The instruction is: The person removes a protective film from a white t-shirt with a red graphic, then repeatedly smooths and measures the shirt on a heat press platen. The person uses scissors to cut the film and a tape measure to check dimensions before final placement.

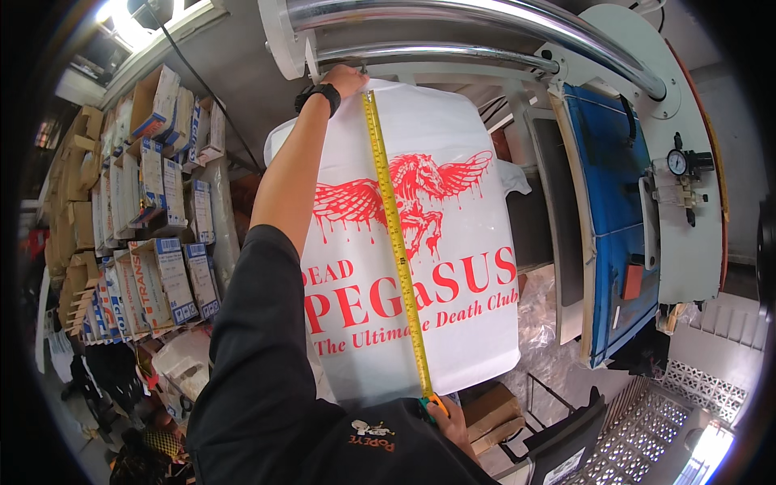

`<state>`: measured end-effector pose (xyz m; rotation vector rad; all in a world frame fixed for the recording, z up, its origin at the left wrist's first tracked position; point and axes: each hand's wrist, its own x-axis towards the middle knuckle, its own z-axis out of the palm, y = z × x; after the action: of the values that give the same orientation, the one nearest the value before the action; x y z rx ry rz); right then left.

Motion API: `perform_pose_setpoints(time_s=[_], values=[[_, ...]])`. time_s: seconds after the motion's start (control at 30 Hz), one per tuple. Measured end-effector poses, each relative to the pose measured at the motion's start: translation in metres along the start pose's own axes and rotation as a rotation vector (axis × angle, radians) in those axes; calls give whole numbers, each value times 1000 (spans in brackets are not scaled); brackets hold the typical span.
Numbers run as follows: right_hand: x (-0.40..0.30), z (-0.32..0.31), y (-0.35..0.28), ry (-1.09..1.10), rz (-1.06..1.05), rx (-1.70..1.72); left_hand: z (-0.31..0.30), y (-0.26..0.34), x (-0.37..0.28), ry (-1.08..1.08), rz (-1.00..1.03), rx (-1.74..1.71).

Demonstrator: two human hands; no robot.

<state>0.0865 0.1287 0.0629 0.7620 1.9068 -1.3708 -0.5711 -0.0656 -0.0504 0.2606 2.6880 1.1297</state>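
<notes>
A white T-shirt (461,364) is spread over a flat board in front of me, with a red winged-horse print (418,182) and red lettering below it. A yellow tape measure (397,242) runs down the shirt, across the print, from its upper edge to its lower edge. My left hand (344,80), with a black watch on the wrist, is at the shirt's upper edge beside the tape's end; its fingertips are partly hidden. Low in the view, my right hand (453,421) grips the green and orange tape case (435,407) near the shirt's lower edge.
Chromed bars (442,51) of a white machine frame (691,254) cross above the shirt. To the right are a blue panel (618,230) and a pressure gauge (676,162). Shelved cardboard boxes (151,279) line the left. Brown cardboard (494,415) lies below right.
</notes>
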Motion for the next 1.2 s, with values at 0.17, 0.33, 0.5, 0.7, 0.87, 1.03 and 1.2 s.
perform_pose_setpoints(time_s=[0.17, 0.33, 0.5, 0.7, 0.87, 1.03, 1.2], values=[[-8, 2, -10, 32, -75, -63, 3, -13, 7, 31, -15, -25], [-5, 6, -22, 141, -120, -17, 4, -14, 9, 20, -13, -39], [-1, 8, -9, 160, -162, -25, -1, -2, 1, 9, 18, 11], [-3, 7, -32, 199, -160, -42, 2, -2, 1, 40, 38, 36], [3, 6, 1, 302, -670, -373, 3, -31, 17, 25, 87, 3], [0, 7, -32, 177, -131, -2, 3, -4, 5, -19, 18, -106], [2, 6, -27, 175, -89, -8, -3, -7, 1, -4, 12, -87]])
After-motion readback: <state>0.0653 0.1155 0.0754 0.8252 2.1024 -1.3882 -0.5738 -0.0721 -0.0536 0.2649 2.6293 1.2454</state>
